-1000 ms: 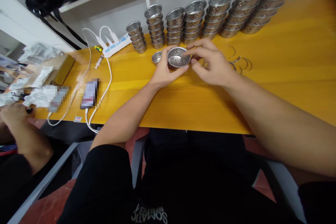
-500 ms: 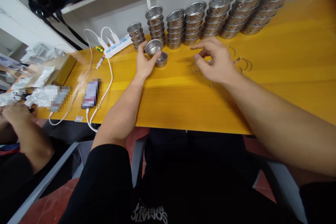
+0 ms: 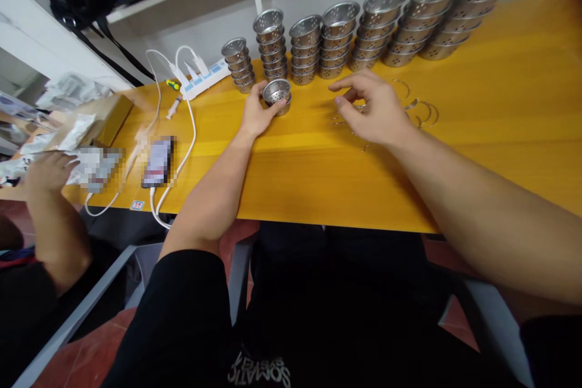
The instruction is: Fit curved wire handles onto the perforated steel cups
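Left hand (image 3: 260,115): cup (image 3: 276,92) grasped between fingers, apparently stacking; next requires level release. Right hand (image 3: 373,106): fingers parted, seemingly empty.

Indoor light falls evenly here, and the yellow counter (image 3: 318,188) glows! Pale glints pick out the cup (image 3: 276,93) by the left hand (image 3: 258,115). Far right, the tallest stack (image 3: 475,9) leans, soft and stretched by the wide lens; the phone (image 3: 157,162) is pixelated, the black shirt (image 3: 327,315) swallows detail.
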Tool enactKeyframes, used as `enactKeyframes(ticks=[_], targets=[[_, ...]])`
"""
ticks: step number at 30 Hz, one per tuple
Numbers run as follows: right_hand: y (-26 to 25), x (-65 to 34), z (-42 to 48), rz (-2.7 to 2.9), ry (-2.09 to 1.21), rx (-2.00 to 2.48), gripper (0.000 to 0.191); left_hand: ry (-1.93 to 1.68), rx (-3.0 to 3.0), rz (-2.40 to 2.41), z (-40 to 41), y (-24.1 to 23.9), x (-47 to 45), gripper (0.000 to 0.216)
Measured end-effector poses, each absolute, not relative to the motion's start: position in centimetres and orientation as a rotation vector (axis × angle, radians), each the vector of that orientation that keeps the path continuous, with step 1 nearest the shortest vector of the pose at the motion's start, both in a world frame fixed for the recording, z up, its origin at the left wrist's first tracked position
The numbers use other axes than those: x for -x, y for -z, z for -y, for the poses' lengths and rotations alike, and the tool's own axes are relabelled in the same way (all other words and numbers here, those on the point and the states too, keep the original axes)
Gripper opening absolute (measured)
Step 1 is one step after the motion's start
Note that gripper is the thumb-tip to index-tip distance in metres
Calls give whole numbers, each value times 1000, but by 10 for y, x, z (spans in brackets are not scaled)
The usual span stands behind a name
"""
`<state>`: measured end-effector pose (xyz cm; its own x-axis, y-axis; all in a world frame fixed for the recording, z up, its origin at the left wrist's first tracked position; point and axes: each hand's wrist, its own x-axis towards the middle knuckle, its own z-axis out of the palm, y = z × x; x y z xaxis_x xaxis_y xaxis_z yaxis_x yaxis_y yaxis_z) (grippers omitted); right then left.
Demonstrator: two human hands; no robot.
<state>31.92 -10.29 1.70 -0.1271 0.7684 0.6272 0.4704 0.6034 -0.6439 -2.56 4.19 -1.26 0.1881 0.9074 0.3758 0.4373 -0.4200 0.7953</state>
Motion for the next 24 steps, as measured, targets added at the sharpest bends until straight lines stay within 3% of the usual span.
enactKeyframes(ticks=[4,9,15,20,24], targets=[[-17,-321,103,1804,-319,1008,38,-1180,-1940,-1259,-47,18,27,103],[-16,-322,103,1805,-310,1031,36,-1217,-1970,-1297,-51,20,37,136],[-13,-318,103,1784,-309,1033,33,-1560,-1784,-1537,-90,-20,70,105],[-10,-316,102,1769,-315,1040,37,-1412,-1479,-1796,-106,-78,71,124],[-9,-316,101,1775,-298,1036,37,-1389,-1439,-1682,-96,-103,50,118]])
